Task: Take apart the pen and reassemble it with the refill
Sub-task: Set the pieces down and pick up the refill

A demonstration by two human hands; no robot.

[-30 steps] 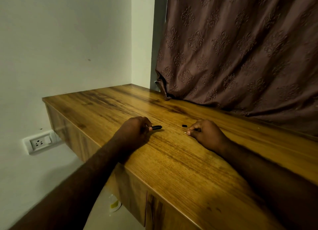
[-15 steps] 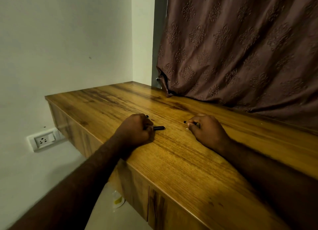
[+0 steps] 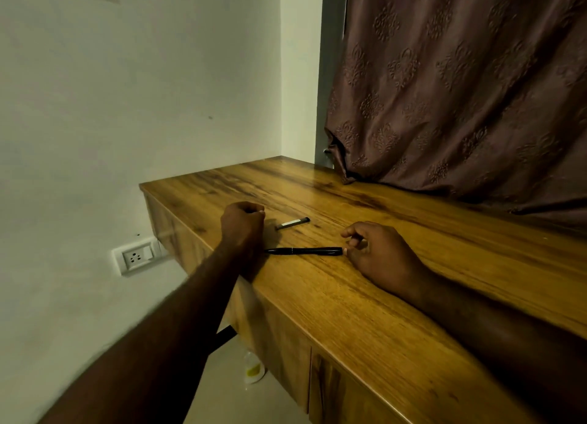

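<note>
A slim black pen (image 3: pixel 303 251) lies flat on the wooden desk (image 3: pixel 365 312), pointing left to right between my hands. My right hand (image 3: pixel 378 252) rests on the desk with loosely curled fingers, and one fingertip touches the pen's right end. My left hand (image 3: pixel 243 223) is a closed fist on the desk near its left edge. The pen's left tip reaches my left wrist. Nothing shows inside the fist. A short black piece with a pale band (image 3: pixel 292 223) lies loose on the desk just beyond the pen, apart from both hands.
A brown patterned curtain (image 3: pixel 460 90) hangs onto the desk's back right. The desk's left edge drops beside a white wall with a socket (image 3: pixel 136 257). Below, a small bottle (image 3: pixel 254 368) stands on the floor next to the cabinet doors (image 3: pixel 324 388).
The pen, earlier gripped in my left fist, now lies full length on the desk. The short piece lies free beyond it. The camera has swung so that more wall shows.
</note>
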